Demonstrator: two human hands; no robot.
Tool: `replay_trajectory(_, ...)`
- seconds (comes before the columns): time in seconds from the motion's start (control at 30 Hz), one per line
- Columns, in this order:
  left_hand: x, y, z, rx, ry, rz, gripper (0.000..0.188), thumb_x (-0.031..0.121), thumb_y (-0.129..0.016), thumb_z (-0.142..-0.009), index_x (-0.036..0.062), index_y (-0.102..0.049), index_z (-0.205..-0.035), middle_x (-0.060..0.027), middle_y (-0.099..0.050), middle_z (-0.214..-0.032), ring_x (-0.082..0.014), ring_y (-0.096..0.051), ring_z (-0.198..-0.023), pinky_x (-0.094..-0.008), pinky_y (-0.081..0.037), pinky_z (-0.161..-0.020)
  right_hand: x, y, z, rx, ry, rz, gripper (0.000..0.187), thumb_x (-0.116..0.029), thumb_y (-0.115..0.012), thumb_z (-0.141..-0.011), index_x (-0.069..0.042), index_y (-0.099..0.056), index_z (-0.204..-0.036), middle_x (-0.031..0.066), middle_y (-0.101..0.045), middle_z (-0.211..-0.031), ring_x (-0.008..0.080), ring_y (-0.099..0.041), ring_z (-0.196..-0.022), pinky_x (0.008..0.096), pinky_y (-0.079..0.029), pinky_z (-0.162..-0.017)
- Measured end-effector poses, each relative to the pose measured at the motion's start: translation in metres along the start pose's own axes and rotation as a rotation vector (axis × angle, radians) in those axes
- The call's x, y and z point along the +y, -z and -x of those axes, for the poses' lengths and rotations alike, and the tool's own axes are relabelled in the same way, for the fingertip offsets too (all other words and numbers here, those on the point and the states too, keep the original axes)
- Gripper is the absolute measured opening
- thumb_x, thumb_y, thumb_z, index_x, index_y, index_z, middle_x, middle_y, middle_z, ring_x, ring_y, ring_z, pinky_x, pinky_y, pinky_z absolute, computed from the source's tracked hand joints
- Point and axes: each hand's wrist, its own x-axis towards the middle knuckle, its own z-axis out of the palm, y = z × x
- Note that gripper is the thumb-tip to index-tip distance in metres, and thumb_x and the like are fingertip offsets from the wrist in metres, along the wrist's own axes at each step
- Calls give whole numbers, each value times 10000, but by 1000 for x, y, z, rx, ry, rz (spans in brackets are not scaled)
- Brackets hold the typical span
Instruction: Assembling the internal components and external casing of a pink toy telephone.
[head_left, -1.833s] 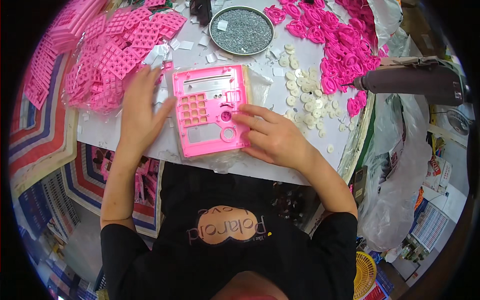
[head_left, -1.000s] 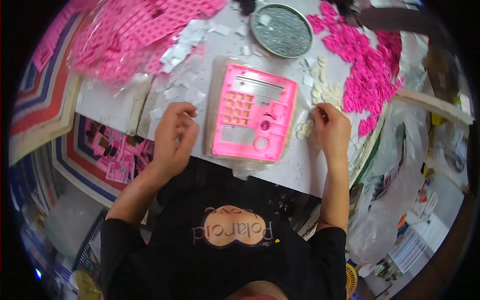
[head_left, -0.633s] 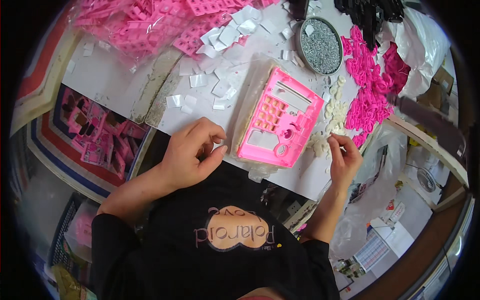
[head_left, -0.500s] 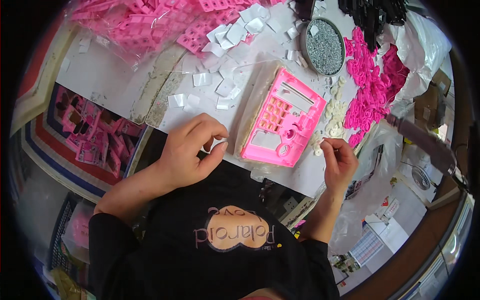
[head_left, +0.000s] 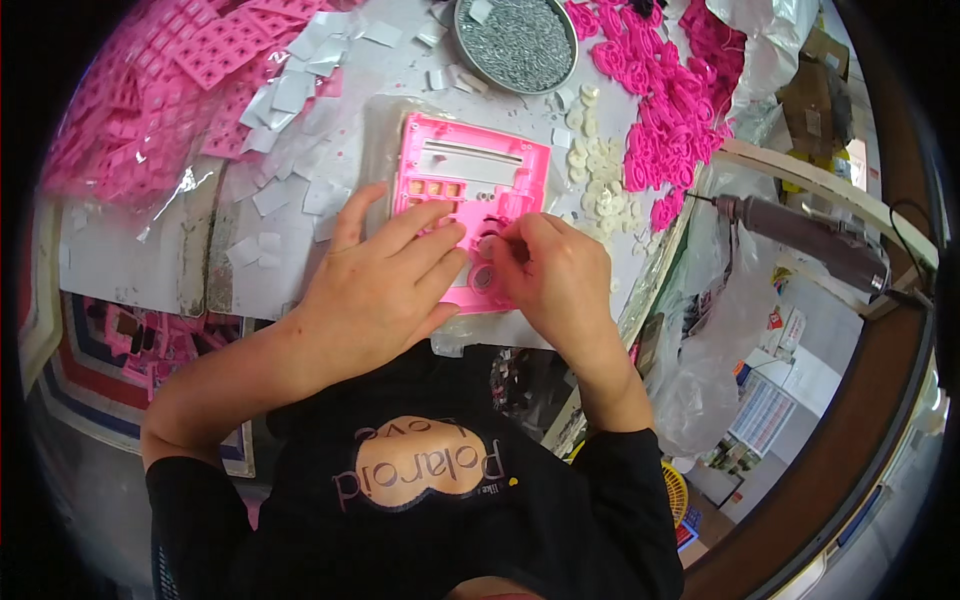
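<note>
A pink plastic housing (head_left: 515, 203) with rows of square openings and some round holes lies on a plastic-wrapped pad (head_left: 383, 150) in front of me. My left hand (head_left: 385, 280) rests with spread fingers across its left side, covering part of the openings. Over the round holes at the housing's right side, my right hand (head_left: 560, 275) has thumb and fingers pinched together. Whatever sits between those fingertips is mostly hidden. Just right of the housing are small off-white round pieces (head_left: 603, 192), scattered on the table.
A round tin of small metal screws (head_left: 515, 45) stands behind the housing. Pink loop-shaped parts (head_left: 650, 110) are heaped at the far right, near an electric screwdriver (head_left: 810, 240). White squares (head_left: 292, 92) and bagged pink grid parts (head_left: 140, 120) lie left. Below, a bin holds pink parts (head_left: 150, 345).
My right hand has moved left from the off-white pieces onto the housing. The left hand has opened out and come down on the housing. The whole view has shifted.
</note>
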Motion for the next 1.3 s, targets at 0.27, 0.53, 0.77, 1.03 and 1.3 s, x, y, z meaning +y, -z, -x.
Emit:
replay_trajectory(0.27, 4, 7, -4, -47, 32, 8, 425, 196, -752, -762, 50, -641, -1146, -86, -593, -1274, -275, -511, -1261, -569, -279, -1086, -1, -17, 4, 127, -55, -66, 166, -150, -716, -811, -43, -599, -765, 120, -632, -697, 309, -638, -596, 410, -494, -526)
replay_trajectory(0.53, -19, 53, -151, -78, 146, -371, 261, 224, -655, -871, 53, -675, -1068, -158, -670, -1072, -323, -648, -1003, -429, -537, -782, 6, -28, 8, 224, -75, -147, 175, -127, -703, -801, -43, -554, -761, 133, -613, -681, 331, -623, -583, 431, -476, -497)
replay_trajectory(0.77, -92, -11, -219, -203, 199, -703, 166, 141, -626, -806, 76, -773, -845, -151, -747, -897, -292, -734, -839, -418, -579, -689, 1, -31, 5, 179, -121, -166, 168, -108, -675, -815, -41, -524, -844, 130, -614, -629, 339, -622, -564, 441, -463, -478)
replay_trajectory(1.03, -82, 1, -217, -352, 159, -733, 189, 171, -610, -814, 85, -773, -859, -141, -747, -906, -278, -731, -859, -415, -574, -689, 62, 18, 0, 568, -47, -497, 307, -120, -770, -829, -40, -561, -1039, -26, -537, -605, 64, -519, -528, 238, -420, -499)
replay_trajectory(1.3, -67, 19, -227, -266, 245, -701, 199, 191, -614, -810, 65, -763, -852, -170, -734, -885, -296, -725, -845, -461, -560, -755, 86, 138, -96, 684, 556, -1347, 447, -225, -608, -938, 67, -507, -1262, 184, -688, -910, 206, -624, -679, 344, -517, -690)
